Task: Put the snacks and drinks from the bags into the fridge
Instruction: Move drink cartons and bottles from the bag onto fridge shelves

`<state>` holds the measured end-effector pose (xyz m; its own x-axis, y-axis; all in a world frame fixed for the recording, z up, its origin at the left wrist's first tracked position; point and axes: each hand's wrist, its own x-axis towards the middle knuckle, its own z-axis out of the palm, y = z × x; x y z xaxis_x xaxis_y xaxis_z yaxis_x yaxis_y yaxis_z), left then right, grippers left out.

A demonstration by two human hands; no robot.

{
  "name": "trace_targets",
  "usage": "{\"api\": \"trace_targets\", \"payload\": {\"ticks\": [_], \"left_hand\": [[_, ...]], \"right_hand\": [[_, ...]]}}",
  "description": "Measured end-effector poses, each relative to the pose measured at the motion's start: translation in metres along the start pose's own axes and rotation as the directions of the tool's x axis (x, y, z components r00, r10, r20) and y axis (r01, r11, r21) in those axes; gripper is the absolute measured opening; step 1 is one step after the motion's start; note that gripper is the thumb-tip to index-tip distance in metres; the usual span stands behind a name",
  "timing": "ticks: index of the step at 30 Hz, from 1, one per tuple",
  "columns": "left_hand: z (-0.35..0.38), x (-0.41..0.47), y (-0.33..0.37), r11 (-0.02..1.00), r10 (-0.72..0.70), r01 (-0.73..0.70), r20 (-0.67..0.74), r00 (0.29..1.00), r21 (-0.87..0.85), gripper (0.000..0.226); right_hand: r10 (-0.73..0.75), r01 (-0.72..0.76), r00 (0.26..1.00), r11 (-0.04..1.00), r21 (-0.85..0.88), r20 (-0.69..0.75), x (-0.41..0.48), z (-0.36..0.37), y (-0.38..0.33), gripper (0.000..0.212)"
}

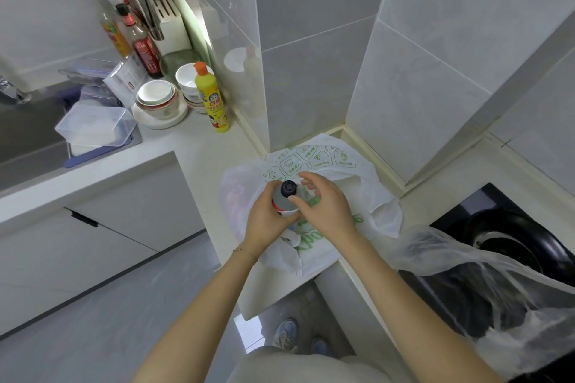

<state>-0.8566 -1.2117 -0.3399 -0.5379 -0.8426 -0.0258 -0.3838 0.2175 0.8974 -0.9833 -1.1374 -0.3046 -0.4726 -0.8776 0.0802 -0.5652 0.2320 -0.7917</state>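
drink bottle (284,198) with black cap, upright, just above the white green-print bag (326,165) on the table (199,146) corner. left hand (264,221) clamped round the bottle body from the left; right hand (323,208) against its right side, thumb by the cap, fingers loosely apart, cannot tell if it really grips. likely a full plastic bottle: stiff, fairly heavy, smooth label maybe slippery, so hold mid body with 1 hand, not by the cap. bag is thin, soft, will collapse and may snag. a 2nd clear bag (485,283) lies to the right over the black stove (510,227). fridge not in view.
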Motion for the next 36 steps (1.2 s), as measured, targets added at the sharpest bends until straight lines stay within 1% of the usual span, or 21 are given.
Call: {"api": "trace_targets", "payload": {"ticks": [2,5,7,11,14,16,19,21,24,28,32,36], "left_hand": [[-0.007,-0.007,0.002,0.995,-0.022,0.019,-0.035,0.999,-0.097,0.056],[-0.019,-0.016,0.006,0.991,-0.022,0.015,-0.053,0.998,-0.136,0.061],[-0.028,-0.021,0.014,0.986,-0.013,0.001,-0.07,0.997,-0.167,0.061],[-0.051,-0.027,0.033,0.967,-0.005,-0.034,-0.151,0.988,-0.253,0.06],[-0.067,-0.031,0.039,0.97,0.006,-0.049,-0.179,0.984,-0.237,0.059],[-0.076,-0.036,0.039,0.979,0.015,-0.053,-0.192,0.981,-0.196,0.06],[-0.086,-0.043,0.036,0.992,0.016,-0.042,-0.217,0.976,-0.116,0.063],[-0.092,-0.049,0.033,0.993,-0.012,-0.015,-0.239,0.971,-0.114,0.062],[-0.1,-0.058,0.024,0.994,-0.06,0.035,-0.246,0.967,-0.104,0.063],[-0.102,-0.07,0.01,0.995,-0.094,0.081,-0.239,0.966,-0.065,0.064],[-0.095,-0.077,-0.002,0.992,-0.125,0.114,-0.226,0.966,-0.059,0.063],[-0.083,-0.076,-0.014,0.99,-0.136,0.126,-0.211,0.968,-0.06,0.063]], "right_hand": [[-0.019,0.02,0.999,0.999,0.026,-0.05,-0.002,-0.001,0.004,0.048],[-0.061,0.062,0.996,0.998,0.013,-0.065,-0.001,-0.002,0.012,0.042],[-0.087,0.088,0.995,0.996,0.006,-0.05,0.003,-0.001,0.017,0.035],[-0.106,0.106,0.994,0.994,0.005,-0.004,0.012,0.001,0.023,0.022],[-0.134,0.135,0.988,0.991,-0.007,0.072,0.018,0.006,0.022,0.019],[-0.155,0.16,0.979,0.987,-0.024,0.129,0.021,0.013,0.021,0.024],[-0.178,0.204,0.957,0.975,-0.093,0.228,0.023,0.026,0.017,0.036],[-0.184,0.221,0.949,0.967,-0.126,0.256,0.024,0.031,0.014,0.043],[-0.111,0.18,0.941,0.964,-0.195,0.319,0.027,0.032,0.009,0.054],[0.005,0.172,0.888,0.924,-0.342,0.459,0.036,0.039,0.013,0.057],[0.087,0.172,0.854,0.883,-0.437,0.513,0.045,0.049,0.022,0.06],[0.11,0.185,0.832,0.869,-0.458,0.544,0.048,0.056,0.026,0.067]]}}
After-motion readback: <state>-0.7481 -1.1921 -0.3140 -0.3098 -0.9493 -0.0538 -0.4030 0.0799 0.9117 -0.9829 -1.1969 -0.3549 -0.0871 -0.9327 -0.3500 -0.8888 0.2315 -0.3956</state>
